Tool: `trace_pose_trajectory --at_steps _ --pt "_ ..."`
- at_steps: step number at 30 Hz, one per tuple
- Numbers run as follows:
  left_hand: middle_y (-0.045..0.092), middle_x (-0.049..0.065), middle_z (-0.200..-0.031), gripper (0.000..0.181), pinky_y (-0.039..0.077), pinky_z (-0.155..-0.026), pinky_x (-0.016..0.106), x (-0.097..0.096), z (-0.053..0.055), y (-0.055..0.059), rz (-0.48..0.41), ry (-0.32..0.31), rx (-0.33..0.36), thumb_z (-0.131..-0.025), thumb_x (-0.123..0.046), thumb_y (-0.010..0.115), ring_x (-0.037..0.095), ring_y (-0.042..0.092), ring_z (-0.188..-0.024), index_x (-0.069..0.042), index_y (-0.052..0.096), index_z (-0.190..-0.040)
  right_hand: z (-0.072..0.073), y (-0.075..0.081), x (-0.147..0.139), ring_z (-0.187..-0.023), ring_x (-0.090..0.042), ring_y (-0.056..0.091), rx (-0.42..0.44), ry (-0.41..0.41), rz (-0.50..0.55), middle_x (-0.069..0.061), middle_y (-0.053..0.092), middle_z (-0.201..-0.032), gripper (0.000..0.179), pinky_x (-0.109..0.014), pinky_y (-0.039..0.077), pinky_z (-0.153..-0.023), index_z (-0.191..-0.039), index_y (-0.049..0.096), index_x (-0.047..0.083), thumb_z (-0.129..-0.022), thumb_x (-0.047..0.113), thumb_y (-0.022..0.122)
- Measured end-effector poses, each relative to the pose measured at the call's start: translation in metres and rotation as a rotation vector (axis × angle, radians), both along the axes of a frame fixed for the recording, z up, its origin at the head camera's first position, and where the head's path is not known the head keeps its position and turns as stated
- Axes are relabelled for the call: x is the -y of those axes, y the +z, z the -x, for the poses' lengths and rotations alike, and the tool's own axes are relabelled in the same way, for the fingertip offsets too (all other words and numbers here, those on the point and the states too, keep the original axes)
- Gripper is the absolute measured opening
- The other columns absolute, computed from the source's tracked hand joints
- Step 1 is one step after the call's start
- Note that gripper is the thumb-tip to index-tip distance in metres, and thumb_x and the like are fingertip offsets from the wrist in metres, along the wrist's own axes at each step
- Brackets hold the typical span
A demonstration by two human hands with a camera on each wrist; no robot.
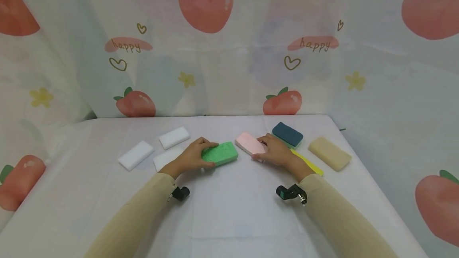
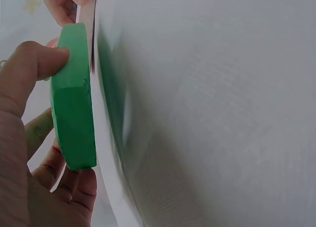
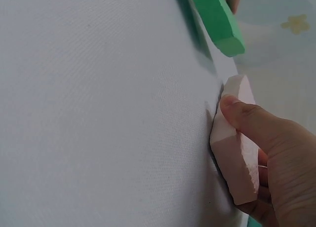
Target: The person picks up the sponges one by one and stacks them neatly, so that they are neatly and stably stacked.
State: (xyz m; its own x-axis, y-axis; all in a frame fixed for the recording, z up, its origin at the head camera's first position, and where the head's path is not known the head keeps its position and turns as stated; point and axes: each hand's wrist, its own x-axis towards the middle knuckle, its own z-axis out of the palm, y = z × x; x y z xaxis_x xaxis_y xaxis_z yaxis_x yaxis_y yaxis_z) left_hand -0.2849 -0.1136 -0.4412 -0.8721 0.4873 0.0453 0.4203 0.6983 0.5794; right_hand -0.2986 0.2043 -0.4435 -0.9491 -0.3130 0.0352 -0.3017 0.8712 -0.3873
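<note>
Above the white table (image 1: 233, 218), the half-closed left hand (image 1: 191, 156) pinches a green sponge (image 1: 221, 153) by opposite edges, apparently for secure lifting. At its two o'clock, the right hand (image 1: 278, 151) similarly grips a pink sponge (image 1: 248, 142), seemingly steadied by the table.

Three white blocks (image 1: 136, 155) laid toward the bench's (image 1: 229, 218) back left corner, a dark blue and green block (image 1: 287, 133) set near the back right corner, a tan block (image 1: 330, 153) placed beside the right edge, a yellow piece (image 1: 310, 163) partly hidden, fruit-printed cloth (image 1: 229, 79) hung behind
</note>
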Motion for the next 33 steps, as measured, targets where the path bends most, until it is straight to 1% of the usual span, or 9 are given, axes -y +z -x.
trace_pose_trajectory --at_steps 6,12,17,27,33 --pt "0.051 0.005 -0.122 0.069 0.044 -0.102 0.040 -0.004 -0.002 0.001 0.000 -0.040 0.001 -0.078 -0.027 0.084 0.021 0.051 -0.113 -0.018 0.056 -0.141 0.000 -0.001 0.000 -0.099 -0.022 0.056 -0.005 0.003 0.001 -0.012 0.061 -0.115 0.079 -0.042 0.049 -0.090 -0.135 0.057 0.003 -0.079 0.055 0.076" --pt "0.051 0.006 -0.122 0.068 0.043 -0.102 0.041 -0.008 -0.005 0.004 -0.006 -0.082 -0.008 -0.078 -0.025 0.084 0.022 0.051 -0.114 -0.017 0.056 -0.140 0.000 -0.001 -0.001 -0.099 -0.022 0.056 -0.008 0.007 0.004 -0.012 0.061 -0.113 0.078 -0.041 0.049 -0.089 -0.135 0.058 0.003 -0.079 0.055 0.076" --pt "0.051 0.005 -0.122 0.068 0.042 -0.103 0.041 -0.011 -0.005 0.003 0.004 -0.110 -0.019 -0.078 -0.026 0.084 0.021 0.050 -0.115 -0.018 0.056 -0.140 0.000 -0.001 -0.001 -0.096 -0.022 0.056 -0.010 0.017 -0.001 -0.012 0.061 -0.111 0.078 -0.041 0.049 -0.086 -0.134 0.058 0.002 -0.079 0.055 0.075" --pt "0.052 0.005 -0.120 0.068 0.042 -0.104 0.042 -0.017 -0.006 0.002 -0.003 -0.143 0.006 -0.077 -0.026 0.084 0.022 0.051 -0.114 -0.017 0.057 -0.139 0.000 -0.002 -0.002 -0.097 -0.022 0.056 -0.006 0.015 -0.004 -0.012 0.061 -0.112 0.079 -0.041 0.049 -0.087 -0.135 0.057 0.002 -0.079 0.055 0.075" --pt "0.052 0.004 -0.121 0.066 0.042 -0.104 0.040 -0.020 -0.006 0.000 0.016 -0.159 0.019 -0.079 -0.027 0.082 0.020 0.050 -0.116 -0.020 0.057 -0.140 -0.001 0.000 -0.002 -0.098 -0.021 0.055 0.002 0.008 0.000 -0.011 0.061 -0.113 0.078 -0.041 0.049 -0.088 -0.135 0.057 0.003 -0.080 0.055 0.074"
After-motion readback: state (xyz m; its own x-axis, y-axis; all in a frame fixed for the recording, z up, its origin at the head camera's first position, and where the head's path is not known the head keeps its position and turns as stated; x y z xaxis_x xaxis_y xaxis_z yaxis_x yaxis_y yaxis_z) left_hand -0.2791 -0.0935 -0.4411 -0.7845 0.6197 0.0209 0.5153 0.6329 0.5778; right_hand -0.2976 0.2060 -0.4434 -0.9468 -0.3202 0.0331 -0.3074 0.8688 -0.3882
